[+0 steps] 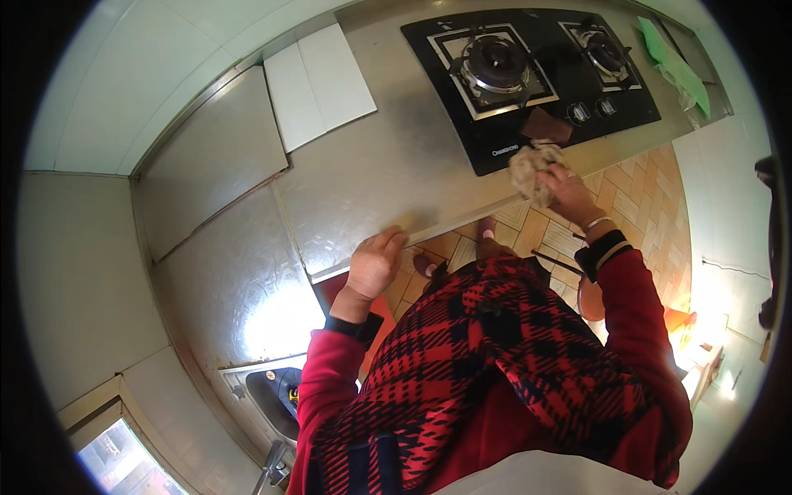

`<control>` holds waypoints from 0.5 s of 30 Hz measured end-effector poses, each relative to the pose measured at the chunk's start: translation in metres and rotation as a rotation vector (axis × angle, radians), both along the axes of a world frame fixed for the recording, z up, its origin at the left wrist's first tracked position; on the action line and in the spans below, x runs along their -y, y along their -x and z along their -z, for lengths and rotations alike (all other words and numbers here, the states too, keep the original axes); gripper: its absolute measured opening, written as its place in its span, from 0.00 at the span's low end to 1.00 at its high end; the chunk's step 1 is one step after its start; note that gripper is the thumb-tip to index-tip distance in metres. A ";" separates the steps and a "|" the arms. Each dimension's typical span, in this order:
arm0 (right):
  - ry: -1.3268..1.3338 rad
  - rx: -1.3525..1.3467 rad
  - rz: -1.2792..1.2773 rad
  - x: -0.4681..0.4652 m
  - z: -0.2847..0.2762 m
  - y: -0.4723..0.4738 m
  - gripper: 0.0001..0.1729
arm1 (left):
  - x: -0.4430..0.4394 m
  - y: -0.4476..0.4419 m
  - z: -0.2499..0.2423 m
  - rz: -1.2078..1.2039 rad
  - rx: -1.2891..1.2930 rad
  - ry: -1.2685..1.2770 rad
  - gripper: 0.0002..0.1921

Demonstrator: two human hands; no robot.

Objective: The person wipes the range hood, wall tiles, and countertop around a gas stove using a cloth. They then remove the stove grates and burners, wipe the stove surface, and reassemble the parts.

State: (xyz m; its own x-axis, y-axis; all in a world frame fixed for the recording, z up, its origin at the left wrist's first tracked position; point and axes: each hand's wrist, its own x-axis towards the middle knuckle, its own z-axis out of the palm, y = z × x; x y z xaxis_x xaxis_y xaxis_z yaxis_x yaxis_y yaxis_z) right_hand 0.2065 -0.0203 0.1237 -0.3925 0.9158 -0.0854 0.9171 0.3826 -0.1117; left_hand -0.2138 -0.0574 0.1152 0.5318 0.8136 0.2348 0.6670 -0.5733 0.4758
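Note:
My right hand grips a crumpled beige cloth at the front edge of the black glass gas cooktop. Just beyond the cloth, a reddish-brown patch shows on the glass; whether it is a flat piece or a reflection is unclear. My left hand is at the front edge of the stainless steel countertop, fingers curled close together. Its fingertips are partly hidden, and I see no object in it.
Two burners with pan supports stand on the cooktop. White tiles lie at the back of the counter. Green plastic lies right of the cooktop. A sink with a faucet is at lower left. Tiled floor lies below.

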 end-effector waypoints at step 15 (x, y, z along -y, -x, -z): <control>0.360 -0.665 -0.081 -0.063 -0.017 0.041 0.31 | -0.090 -0.160 -0.021 -0.240 1.218 1.284 0.25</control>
State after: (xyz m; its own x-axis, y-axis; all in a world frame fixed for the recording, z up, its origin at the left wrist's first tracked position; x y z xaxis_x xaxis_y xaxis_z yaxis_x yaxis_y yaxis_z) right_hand 0.1659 0.0430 0.1403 -0.5306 0.8422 -0.0958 0.5835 0.2810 -0.7619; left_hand -0.0537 0.0321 0.1362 0.4132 0.8108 -0.4146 -0.3630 0.5642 0.7416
